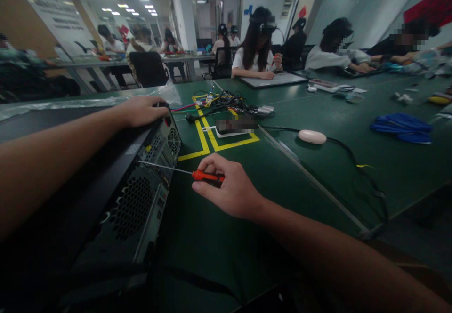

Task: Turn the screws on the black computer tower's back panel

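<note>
A black computer case (130,209) lies at the left, its rear panel with round vent grilles facing right. My left hand (143,110) rests on the top near the far rear corner, fingers over the edge; whether it grips anything there is unclear. In my right hand (229,186) is a screwdriver (205,176) with an orange and black handle, pinched between thumb and fingers. Its long thin shaft points left, and the tip meets the upper edge of the rear panel. Any screw at the tip is too small to make out.
Beyond the case lies a tangle of cables (229,101), with a dark device (236,125) inside yellow tape. A pink oval object (312,137) touches a black cable. Blue cloth (401,128) lies right. Several people sit farther back.
</note>
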The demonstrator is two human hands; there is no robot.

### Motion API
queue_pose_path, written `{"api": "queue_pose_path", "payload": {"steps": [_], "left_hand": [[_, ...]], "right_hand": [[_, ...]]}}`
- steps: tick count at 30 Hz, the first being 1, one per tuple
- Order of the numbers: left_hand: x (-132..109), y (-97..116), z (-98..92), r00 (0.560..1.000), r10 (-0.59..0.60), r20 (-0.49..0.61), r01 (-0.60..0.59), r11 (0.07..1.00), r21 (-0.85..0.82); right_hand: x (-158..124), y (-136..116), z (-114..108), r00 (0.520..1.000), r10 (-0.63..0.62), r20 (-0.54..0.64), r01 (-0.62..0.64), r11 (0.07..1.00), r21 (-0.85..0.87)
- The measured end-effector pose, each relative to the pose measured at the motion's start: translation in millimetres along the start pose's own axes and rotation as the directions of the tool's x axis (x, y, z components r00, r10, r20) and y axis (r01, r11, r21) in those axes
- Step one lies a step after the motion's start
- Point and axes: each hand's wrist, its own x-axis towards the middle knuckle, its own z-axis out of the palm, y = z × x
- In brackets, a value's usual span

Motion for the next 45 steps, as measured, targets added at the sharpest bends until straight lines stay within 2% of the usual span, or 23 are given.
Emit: {"api": "queue_pose_path", "payload": {"steps": [10,45], "left_hand": [[-1.2,2.2,-0.3,0.999,-0.029,-0.015,0.029,1.0,-0.006],[-0.7,0.1,-1.4,1.0,0.004,0.008,-0.004,1.0,0.007]], "right_hand": [[0.4,-0.7,-0.4,1.0,0.007,-0.003,-0.007,1.0,-0.006],[0.6,-0.2,-1.1,1.0,0.009,-0.009,-0.009,1.0,-0.015]]}}
